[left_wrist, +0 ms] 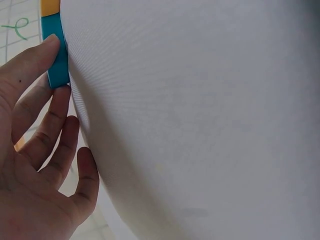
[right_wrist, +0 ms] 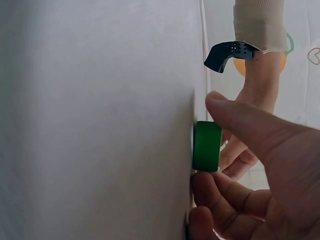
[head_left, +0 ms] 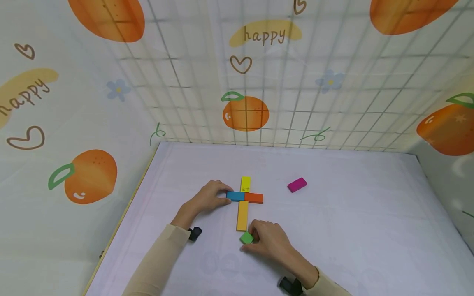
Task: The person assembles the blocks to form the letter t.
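Note:
My left hand holds the left end of a blue block between thumb and fingers; the left wrist view shows the thumb on the blue block. An orange-red block lies end to end with it. A yellow block stands off their far side, and a longer amber block runs toward me from their near side. Below the amber block is a small green block, turned at an angle. My right hand has its thumb and fingers around the green block.
A magenta block lies apart at the back right of the white tabletop. Patterned cloth walls rise behind and at both sides. Dark wrist-worn devices sit at both cuffs.

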The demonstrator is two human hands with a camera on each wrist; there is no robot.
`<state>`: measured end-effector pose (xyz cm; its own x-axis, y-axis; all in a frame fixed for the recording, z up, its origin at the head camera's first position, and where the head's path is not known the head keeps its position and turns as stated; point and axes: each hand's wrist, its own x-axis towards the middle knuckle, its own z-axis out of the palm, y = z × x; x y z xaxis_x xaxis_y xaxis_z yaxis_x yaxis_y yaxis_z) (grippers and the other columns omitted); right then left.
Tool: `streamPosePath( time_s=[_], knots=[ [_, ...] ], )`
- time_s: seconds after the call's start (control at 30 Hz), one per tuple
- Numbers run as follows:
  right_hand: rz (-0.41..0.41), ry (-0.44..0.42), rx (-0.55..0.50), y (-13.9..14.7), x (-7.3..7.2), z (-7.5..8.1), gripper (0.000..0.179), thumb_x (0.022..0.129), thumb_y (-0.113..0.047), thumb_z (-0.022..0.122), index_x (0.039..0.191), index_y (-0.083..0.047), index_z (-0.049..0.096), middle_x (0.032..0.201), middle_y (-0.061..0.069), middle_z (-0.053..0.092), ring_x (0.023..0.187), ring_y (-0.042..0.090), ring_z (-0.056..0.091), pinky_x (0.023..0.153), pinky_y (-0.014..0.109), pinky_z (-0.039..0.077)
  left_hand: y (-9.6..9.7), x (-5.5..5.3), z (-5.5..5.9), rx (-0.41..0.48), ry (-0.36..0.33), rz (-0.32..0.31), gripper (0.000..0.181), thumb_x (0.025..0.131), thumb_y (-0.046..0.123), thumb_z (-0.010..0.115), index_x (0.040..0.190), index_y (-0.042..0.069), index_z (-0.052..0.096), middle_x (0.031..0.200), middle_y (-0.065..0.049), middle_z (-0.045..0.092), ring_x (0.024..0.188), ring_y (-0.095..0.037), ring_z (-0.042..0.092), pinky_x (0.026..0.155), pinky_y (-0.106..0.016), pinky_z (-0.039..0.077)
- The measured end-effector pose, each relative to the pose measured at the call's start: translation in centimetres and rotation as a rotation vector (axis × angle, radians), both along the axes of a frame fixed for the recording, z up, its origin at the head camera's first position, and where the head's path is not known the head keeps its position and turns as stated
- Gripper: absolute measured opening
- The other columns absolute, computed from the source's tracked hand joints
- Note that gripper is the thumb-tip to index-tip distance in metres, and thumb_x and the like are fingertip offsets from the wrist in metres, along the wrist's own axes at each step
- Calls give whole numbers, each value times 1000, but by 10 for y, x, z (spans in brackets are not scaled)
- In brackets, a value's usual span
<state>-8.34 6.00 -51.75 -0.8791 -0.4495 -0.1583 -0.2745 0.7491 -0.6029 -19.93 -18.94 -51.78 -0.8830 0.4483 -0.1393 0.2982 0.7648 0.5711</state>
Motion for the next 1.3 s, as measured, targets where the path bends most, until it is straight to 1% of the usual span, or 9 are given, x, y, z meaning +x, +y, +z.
streamPosePath(
  time_s=[0.23, 0.4, 0.5, 0.63, 0.73, 0.9, 0.97, 1.13, 1.3],
  knots=[
    [5, -4, 8, 0, -1, -1, 44, 71, -53, 87, 90, -21, 63, 64, -12, 50, 60, 7, 48, 58, 24, 42, 0, 0, -1, -13, -4, 7, 35, 89, 26, 79, 123, 19, 72, 116, 4, 64, 111, -17, 52, 101, -41, 43],
    [1, -23, -2, 1, 0, 0, 45, 71, -53, 87, 92, -21, 64, 66, -13, 51, 61, 7, 49, 58, 24, 43, 1, 1, 1, -9, -1, 6, 36, 89, 26, 79, 123, 18, 72, 116, 4, 64, 111, -17, 53, 101, -41, 43],
    [0, -43, -36, 3, 0, 1, 45, 72, -53, 87, 95, -21, 64, 69, -13, 54, 63, 6, 51, 60, 23, 45, 1, 1, 2, -6, -2, 4, 36, 89, 26, 79, 123, 17, 72, 116, 3, 64, 111, -18, 53, 101, -41, 43],
    [1, -76, -109, 11, -1, 3, 45, 74, -50, 86, 100, -20, 65, 74, -12, 57, 68, 8, 53, 63, 24, 48, 1, 2, 2, -9, -3, 5, 35, 89, 26, 79, 122, 18, 72, 116, 2, 64, 111, -20, 53, 101, -43, 43],
    [-1, -80, -167, 19, -3, 3, 43, 76, -48, 85, 102, -20, 65, 77, -11, 58, 70, 9, 54, 63, 25, 48, 2, 2, 3, -16, -4, 9, 35, 89, 26, 78, 123, 18, 72, 117, 3, 64, 111, -20, 52, 101, -43, 43],
    [-13, -41, -277, 35, -7, 3, 39, 79, -40, 85, 104, -17, 67, 80, -9, 59, 69, 9, 54, 61, 25, 49, 2, 3, 4, -14, -7, 17, 35, 89, 25, 79, 122, 18, 72, 116, 2, 63, 111, -20, 52, 100, -42, 43],
    [-30, -23, -305, 41, -9, 2, 37, 80, -39, 85, 105, -17, 67, 81, -10, 59, 68, 9, 54, 60, 25, 48, 2, 4, 4, -15, -7, 20, 35, 88, 26, 79, 122, 18, 72, 116, 2, 63, 111, -20, 52, 100, -42, 43],
    [-82, 11, -333, 55, -15, 3, 35, 81, -38, 85, 105, -17, 69, 82, -9, 59, 70, 11, 53, 59, 24, 46, 3, 4, 4, -18, -8, 24, 35, 89, 26, 79, 122, 18, 72, 116, 3, 63, 111, -19, 52, 100, -42, 42],
    [-110, 28, -358, 71, -22, 6, 32, 82, -32, 85, 105, -16, 70, 84, -7, 59, 74, 14, 56, 61, 25, 47, 3, 4, 4, -15, -13, 25, 35, 89, 25, 79, 123, 18, 72, 117, 3, 63, 112, -20, 52, 101, -42, 42]
  ],
)
